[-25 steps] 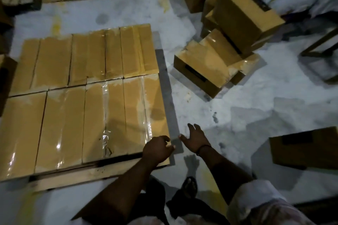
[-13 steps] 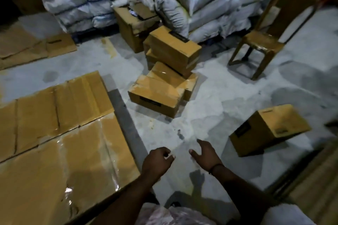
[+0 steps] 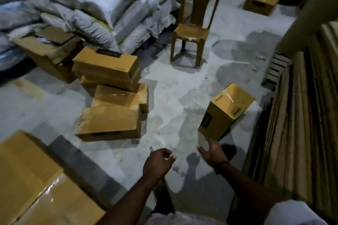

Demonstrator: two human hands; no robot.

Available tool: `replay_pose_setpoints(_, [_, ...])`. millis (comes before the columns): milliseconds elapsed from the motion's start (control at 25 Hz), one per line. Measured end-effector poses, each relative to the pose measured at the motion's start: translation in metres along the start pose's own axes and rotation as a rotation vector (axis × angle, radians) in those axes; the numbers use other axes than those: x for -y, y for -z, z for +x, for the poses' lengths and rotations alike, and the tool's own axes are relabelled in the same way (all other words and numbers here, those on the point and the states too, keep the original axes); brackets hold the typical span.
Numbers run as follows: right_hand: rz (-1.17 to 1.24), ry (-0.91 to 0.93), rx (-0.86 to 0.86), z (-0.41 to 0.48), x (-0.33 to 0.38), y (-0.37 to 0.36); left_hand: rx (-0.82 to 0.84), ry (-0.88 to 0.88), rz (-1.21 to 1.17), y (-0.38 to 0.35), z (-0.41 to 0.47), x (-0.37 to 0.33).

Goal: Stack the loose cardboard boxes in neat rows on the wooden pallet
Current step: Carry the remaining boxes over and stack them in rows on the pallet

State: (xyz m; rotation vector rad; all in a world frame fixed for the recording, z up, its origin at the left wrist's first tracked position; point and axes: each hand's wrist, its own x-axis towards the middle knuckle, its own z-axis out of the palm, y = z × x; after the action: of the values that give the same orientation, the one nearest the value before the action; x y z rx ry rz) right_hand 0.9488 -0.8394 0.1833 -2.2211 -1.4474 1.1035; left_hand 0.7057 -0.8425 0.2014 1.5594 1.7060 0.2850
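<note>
Tilted box (image 3: 225,113) is best gripped low on both sides — right hand (image 3: 212,153) is spread just beside it, left hand (image 3: 157,163) loosely curled (nothing held).

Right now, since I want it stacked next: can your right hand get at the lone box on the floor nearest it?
Probably yes: the right hand is open just short of the lone box, with nothing between them.
</note>
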Motion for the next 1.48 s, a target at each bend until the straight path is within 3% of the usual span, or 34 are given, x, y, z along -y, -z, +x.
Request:
replay_pose_setpoints(120, [0.108,-0.136,-0.135,0.058,-0.028,0.003,0.069,-0.091,0.078,0.014,0.056,-0.018])
replay_pose_setpoints(280, [0.294,-0.244,-0.260,0.074,0.012,0.039,0.086,-0.218,0.147,0.033,0.129,-0.051])
replay_pose_setpoints(520, [0.588,-0.435,-0.369,0.107,0.008,0.059,0.241,-0.385,0.245,0.022,0.207,-0.120])
replay_pose_setpoints(680, [0.577,-0.490,-0.366,0.136,-0.018,0.077,0.347,-0.384,0.248,-0.015,0.247,-0.174])
replay_pose_setpoints(880, [0.356,-0.405,-0.240,0.204,-0.063,0.129,0.440,-0.056,-0.051,-0.086,0.295,-0.222])
replay_pose_setpoints(1040, [0.020,-0.322,-0.076,0.301,-0.106,0.196,0.442,0.263,-0.279,-0.150,0.342,-0.247])
replay_pose_setpoints(1200, [-0.464,-0.092,0.080,0.415,-0.124,0.249,0.359,0.491,-0.438,-0.198,0.387,-0.265])
replay_pose_setpoints(1320, [-0.669,0.059,0.179,0.506,-0.135,0.259,0.335,0.743,-0.650,-0.233,0.424,-0.261])
replay_pose_setpoints(1480, [-0.769,0.143,0.303,0.591,-0.127,0.253,0.325,0.798,-0.818,-0.265,0.463,-0.251])
